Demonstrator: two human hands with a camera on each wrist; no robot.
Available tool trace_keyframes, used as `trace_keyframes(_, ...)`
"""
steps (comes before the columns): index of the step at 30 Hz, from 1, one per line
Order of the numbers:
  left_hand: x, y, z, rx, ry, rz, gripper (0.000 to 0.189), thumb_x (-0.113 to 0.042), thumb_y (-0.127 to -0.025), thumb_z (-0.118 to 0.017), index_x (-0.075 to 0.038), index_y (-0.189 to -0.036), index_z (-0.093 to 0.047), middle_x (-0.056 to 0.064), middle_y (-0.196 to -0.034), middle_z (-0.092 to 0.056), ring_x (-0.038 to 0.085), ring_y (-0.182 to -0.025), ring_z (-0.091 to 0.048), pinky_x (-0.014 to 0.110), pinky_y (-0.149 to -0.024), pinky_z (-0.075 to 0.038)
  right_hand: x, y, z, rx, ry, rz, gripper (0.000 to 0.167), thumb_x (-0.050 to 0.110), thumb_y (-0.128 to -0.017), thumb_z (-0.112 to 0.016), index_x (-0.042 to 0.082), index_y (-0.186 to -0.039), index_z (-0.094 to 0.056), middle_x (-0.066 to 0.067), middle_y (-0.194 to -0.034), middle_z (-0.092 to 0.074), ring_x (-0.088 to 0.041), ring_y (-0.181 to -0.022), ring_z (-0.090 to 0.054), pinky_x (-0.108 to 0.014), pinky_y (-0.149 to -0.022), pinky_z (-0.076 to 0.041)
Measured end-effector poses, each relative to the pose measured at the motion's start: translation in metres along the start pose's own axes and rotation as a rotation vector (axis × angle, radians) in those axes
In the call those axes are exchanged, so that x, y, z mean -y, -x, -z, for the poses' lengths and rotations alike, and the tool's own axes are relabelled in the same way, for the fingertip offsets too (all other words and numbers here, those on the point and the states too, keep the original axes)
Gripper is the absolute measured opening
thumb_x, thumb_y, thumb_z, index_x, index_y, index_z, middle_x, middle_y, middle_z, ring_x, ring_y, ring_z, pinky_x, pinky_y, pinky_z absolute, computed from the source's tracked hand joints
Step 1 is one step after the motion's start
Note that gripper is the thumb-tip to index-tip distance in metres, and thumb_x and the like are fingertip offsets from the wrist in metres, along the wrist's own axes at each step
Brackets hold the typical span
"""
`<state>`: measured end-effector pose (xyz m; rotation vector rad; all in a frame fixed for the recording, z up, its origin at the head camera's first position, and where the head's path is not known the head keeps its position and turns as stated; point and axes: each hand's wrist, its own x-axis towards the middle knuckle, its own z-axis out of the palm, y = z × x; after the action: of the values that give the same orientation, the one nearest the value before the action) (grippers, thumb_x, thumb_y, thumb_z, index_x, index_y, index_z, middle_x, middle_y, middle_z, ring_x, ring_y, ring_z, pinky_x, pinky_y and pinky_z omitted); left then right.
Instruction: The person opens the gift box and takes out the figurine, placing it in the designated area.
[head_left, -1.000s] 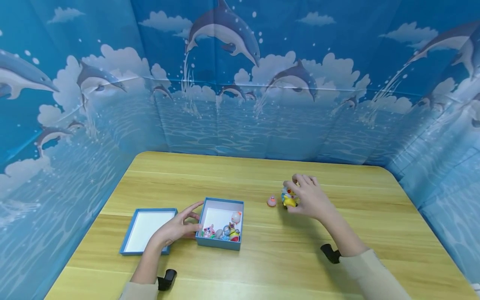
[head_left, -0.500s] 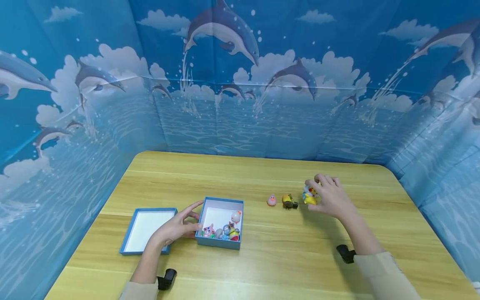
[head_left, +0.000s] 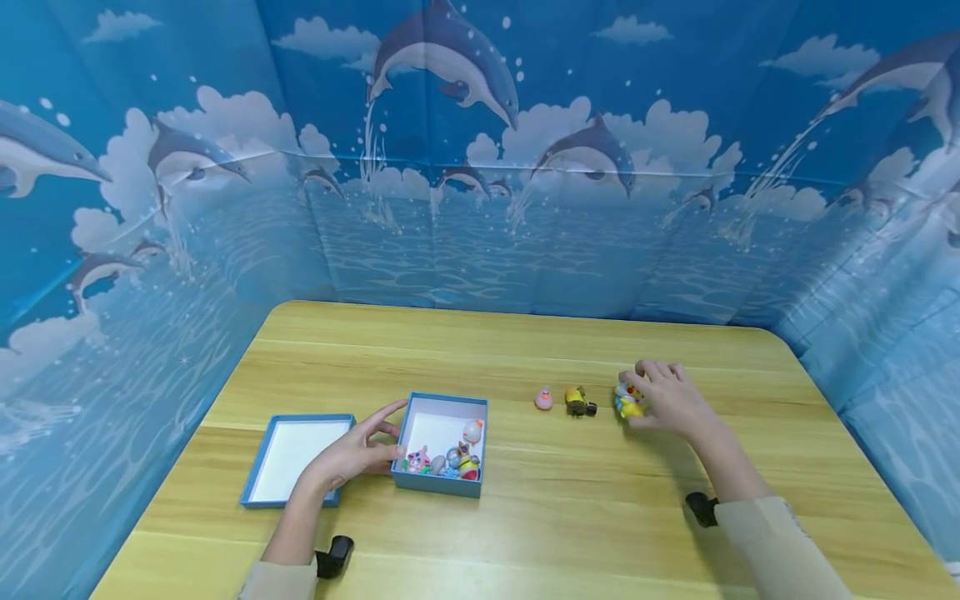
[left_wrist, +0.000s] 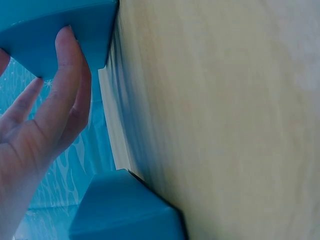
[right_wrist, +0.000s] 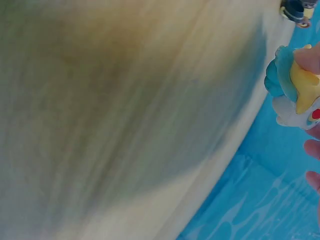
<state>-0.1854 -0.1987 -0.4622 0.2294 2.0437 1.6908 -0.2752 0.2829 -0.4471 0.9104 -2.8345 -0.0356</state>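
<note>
My right hand pinches a small yellow, white and blue toy figure with a red spot, low over the right half of the table. The right wrist view shows this figure's blue and white back and yellow part between thumb and fingers. At the left side of a blue box, my left hand rests its extended fingers and thumb on the wall. In the left wrist view, fingertips press the box's outer side. Inside the box lie several small toy figures, including a pink one and a white round one.
Between the box and my right hand stand a small pink toy and a yellow and black toy figure. A blue-rimmed lid with a white inside lies left of the box. A dolphin-print curtain surrounds the wooden table.
My right hand has carried the toy figure to the right, then slightly down, uncovering the yellow and black figure beside the pink toy. The left hand and box have stayed in place.
</note>
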Motion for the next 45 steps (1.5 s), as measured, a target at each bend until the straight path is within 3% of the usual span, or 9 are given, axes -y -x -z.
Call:
trace_keyframes(20,-0.001,0.0,0.0,0.004,0.009,0.006,0.07,-0.013,-0.09,-0.058,-0.017,-0.147,-0.017,0.024,-0.123,-0.032,0.028,-0.096,-0.057,0.041,-0.083,-0.051,0.001,-0.002,-0.011,0.006,-0.052,0.006,0.058,0.034,-0.068,-0.075,0.013,-0.118,-0.054,-0.01,-0.109,-0.046,-0.031,-0.099,-0.044,-0.05,-0.08,-0.034)
trace_keyframes(45,0.002,-0.002,0.001,-0.003,0.01,0.002,0.072,-0.013,-0.089,-0.06,-0.017,-0.147,-0.018,0.024,-0.122,-0.033,0.025,-0.093,-0.057,0.042,-0.083,-0.051,0.003,-0.001,-0.013,0.035,-0.065,0.003,0.062,0.036,-0.072,-0.075,0.015,-0.125,-0.051,-0.011,-0.116,-0.044,-0.034,-0.105,-0.043,-0.053,-0.082,-0.033)
